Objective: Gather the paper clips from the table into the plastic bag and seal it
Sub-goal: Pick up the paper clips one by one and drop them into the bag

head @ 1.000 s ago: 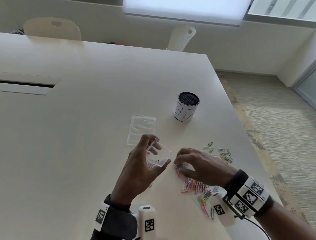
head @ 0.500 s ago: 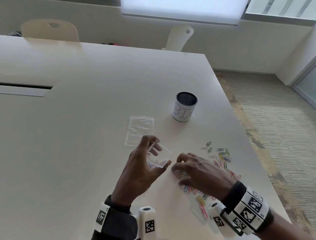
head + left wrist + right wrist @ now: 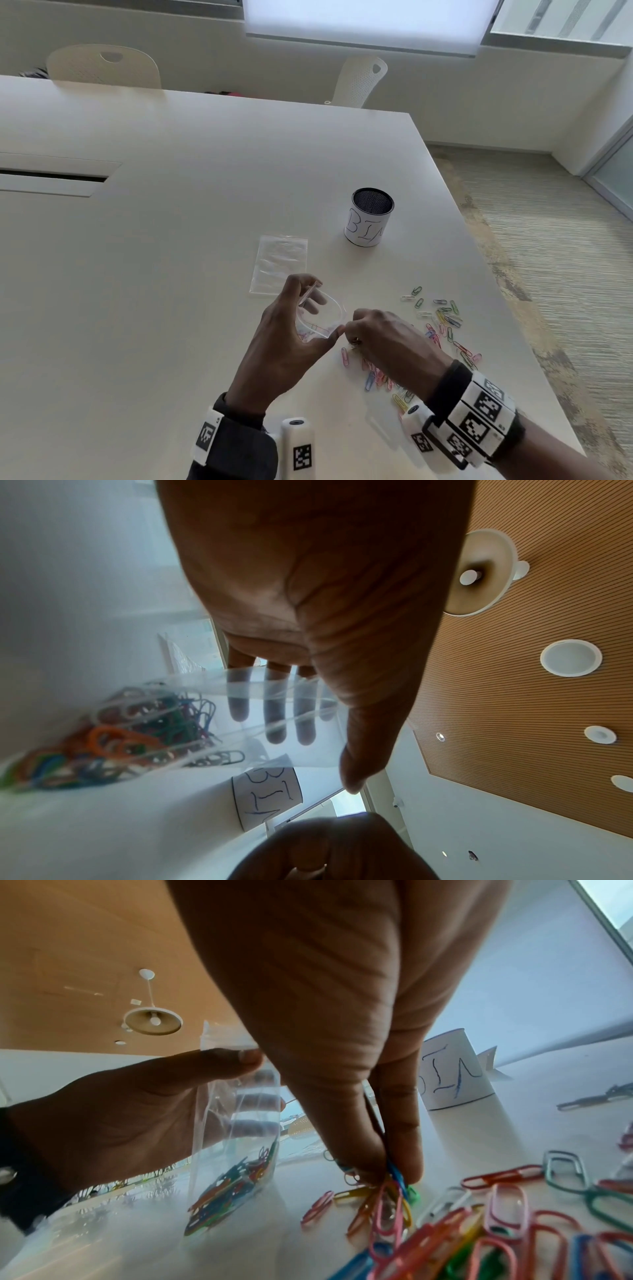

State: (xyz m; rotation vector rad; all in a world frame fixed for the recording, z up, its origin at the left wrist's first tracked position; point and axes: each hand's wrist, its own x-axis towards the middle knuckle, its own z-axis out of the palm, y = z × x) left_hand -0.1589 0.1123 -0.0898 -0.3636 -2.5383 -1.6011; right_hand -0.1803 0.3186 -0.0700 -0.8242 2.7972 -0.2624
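My left hand holds a clear plastic bag upright on the table, thumb on one side of its mouth and fingers on the other, so the mouth gapes. Several coloured clips lie in the bag's bottom. Just right of the bag, my right hand is down on the table, thumb and fingers pinching a small bunch of paper clips. More loose clips are scattered to the right, and a pile lies partly under my right hand.
A second clear bag lies flat beyond my left hand. A black mesh can with a white label reading BIN stands behind the clips. The table's right edge runs close to the scattered clips. Two chairs stand at the far side.
My right hand has slid a little left over the pile, nearer the bag, and its fingers have closed on some clips. My left hand keeps the bag in place.
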